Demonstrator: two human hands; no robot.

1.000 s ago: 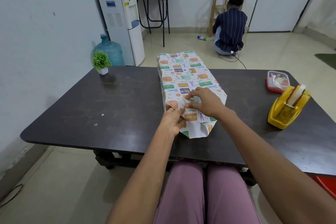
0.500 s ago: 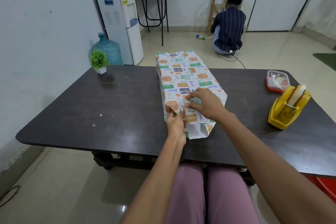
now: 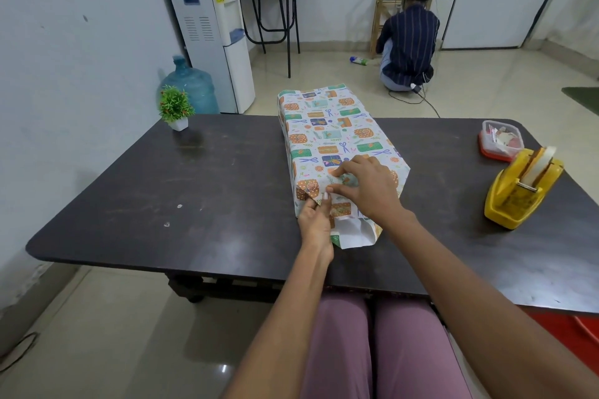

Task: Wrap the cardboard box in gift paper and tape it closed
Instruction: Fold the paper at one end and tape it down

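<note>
The cardboard box (image 3: 327, 133) lies lengthwise mid-table, covered in white gift paper with orange, green and blue prints. Loose paper (image 3: 356, 233) sticks out white side up at its near end. My left hand (image 3: 316, 220) reaches up against the near end face and pinches the folded paper at the left corner between thumb and fingers. On the box's near top edge lies my right hand (image 3: 368, 188), its fingertips pressing the paper fold down just above my left fingers. To the right, apart from both hands, stands a yellow tape dispenser (image 3: 522, 194).
The dark table (image 3: 162, 188) carries a small potted plant (image 3: 175, 107) at its far left corner and a red-lidded plastic container (image 3: 500, 141) at far right. Beyond it are a water dispenser (image 3: 210, 26), a blue water jug (image 3: 191, 84) and a person crouching on the floor (image 3: 408, 45).
My left hand has slid up from below the near corner onto the end face, its fingers now straighter against the fold. The right hand and the box have stayed in place.
</note>
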